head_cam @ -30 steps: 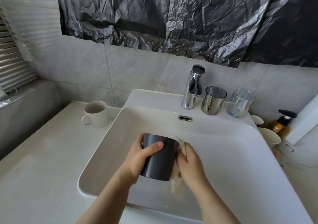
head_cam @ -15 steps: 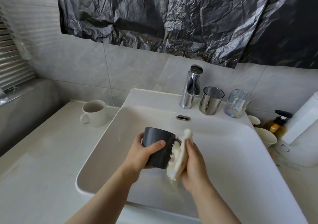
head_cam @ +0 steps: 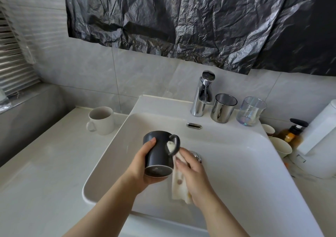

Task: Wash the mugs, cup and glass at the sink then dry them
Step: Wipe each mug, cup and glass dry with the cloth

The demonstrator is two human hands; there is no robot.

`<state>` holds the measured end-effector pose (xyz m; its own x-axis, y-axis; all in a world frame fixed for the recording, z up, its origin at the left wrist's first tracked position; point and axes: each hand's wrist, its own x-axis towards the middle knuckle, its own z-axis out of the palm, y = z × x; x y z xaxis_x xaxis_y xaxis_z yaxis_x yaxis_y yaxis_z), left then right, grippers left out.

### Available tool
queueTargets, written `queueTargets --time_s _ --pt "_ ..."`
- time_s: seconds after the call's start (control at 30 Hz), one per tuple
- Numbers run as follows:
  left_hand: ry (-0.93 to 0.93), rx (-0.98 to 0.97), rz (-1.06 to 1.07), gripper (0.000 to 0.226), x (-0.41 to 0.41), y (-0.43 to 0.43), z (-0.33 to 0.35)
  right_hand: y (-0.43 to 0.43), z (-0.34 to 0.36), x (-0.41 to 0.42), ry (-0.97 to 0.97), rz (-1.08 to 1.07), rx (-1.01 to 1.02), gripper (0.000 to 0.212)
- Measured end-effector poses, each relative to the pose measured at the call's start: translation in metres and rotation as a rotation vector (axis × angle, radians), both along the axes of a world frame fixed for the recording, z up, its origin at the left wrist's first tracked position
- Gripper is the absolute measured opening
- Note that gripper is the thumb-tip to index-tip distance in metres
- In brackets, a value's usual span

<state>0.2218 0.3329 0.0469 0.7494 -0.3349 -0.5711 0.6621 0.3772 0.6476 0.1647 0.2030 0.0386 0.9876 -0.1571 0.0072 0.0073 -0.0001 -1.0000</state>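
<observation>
Charcoal-grey mug [head_cam: 158, 151] over the sink [head_cam: 236, 164]: my left grip [head_cam: 143, 165] wraps its barrel, thumb on the upper side, holding it tilted with the base facing me and the mouth pointing away toward the tap [head_cam: 201, 98]. The mug's long axis runs on that line, from me to the tap. Its handle [head_cam: 175, 144] juts toward my right grip [head_cam: 192, 171], which touches the mug wall just beneath the loop. That grip pinches a pale spotted cloth [head_cam: 179, 184]; a tuft shows through the handle's loop and the rest hangs below the hand.

I judge the handle is being wiped, though I cannot tell whether this is washing or drying. The right grip is the nearer one for it, and the left need only turn the mug about its axis.

Just right of the tap stand a steel cup [head_cam: 222, 107] and, beyond it, a clear glass [head_cam: 251, 111], both upright. Well left of the tap, a white mug [head_cam: 101, 120] sits upright on the table [head_cam: 45, 164].
</observation>
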Motion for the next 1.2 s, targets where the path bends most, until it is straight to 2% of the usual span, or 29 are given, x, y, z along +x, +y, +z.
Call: queueTargets --time_s 0.07,0.13,0.23,0.33,0.47,0.6,0.67,0.77,0.87,0.97,1.03,1.1,1.2 --pt "0.003 0.035 -0.065 0.074 -0.004 -0.001 0.001 -0.001 -0.003 0.002 -0.095 -0.087 -0.082 0.041" --pt "0.016 0.041 -0.122 0.07 -0.007 -0.003 0.001 -0.003 -0.003 0.003 -0.127 -0.173 -0.075 0.045" --pt "0.057 -0.013 -0.071 0.061 -0.006 -0.003 0.004 -0.005 0.0 0.0 -0.085 -0.081 -0.039 0.059" --pt "0.101 -0.088 -0.026 0.059 -0.005 -0.002 0.004 -0.002 0.0 0.002 0.006 -0.074 0.043 0.052" --pt "0.066 -0.107 0.01 0.064 -0.005 -0.005 0.002 0.001 -0.006 0.005 0.069 -0.05 0.062 0.042" --pt "0.029 -0.137 0.189 0.061 0.004 -0.001 -0.003 0.004 -0.006 0.001 0.051 0.067 0.033 0.045" --pt "-0.039 -0.098 0.213 0.061 0.003 -0.003 -0.005 0.007 -0.006 0.003 0.036 0.073 0.106 0.042" --pt "-0.242 0.035 0.141 0.067 -0.002 -0.006 -0.004 0.007 -0.01 0.009 0.154 0.025 0.372 0.028" --pt "-0.312 0.048 0.12 0.075 -0.002 -0.009 -0.004 0.004 -0.006 0.008 0.258 0.019 0.545 0.032" --pt "-0.239 0.04 0.102 0.076 0.001 -0.01 -0.007 0.001 -0.009 0.011 0.179 -0.034 0.601 0.033" --pt "-0.182 0.027 -0.01 0.087 0.001 -0.009 -0.007 0.001 -0.007 0.013 0.156 -0.098 0.605 0.036" --pt "-0.156 -0.003 -0.164 0.098 -0.002 -0.009 -0.007 -0.002 -0.006 0.016 0.16 -0.197 0.568 0.026" --pt "-0.164 0.024 -0.233 0.089 -0.009 -0.014 -0.008 -0.01 -0.002 0.012 0.196 -0.255 0.564 0.029"
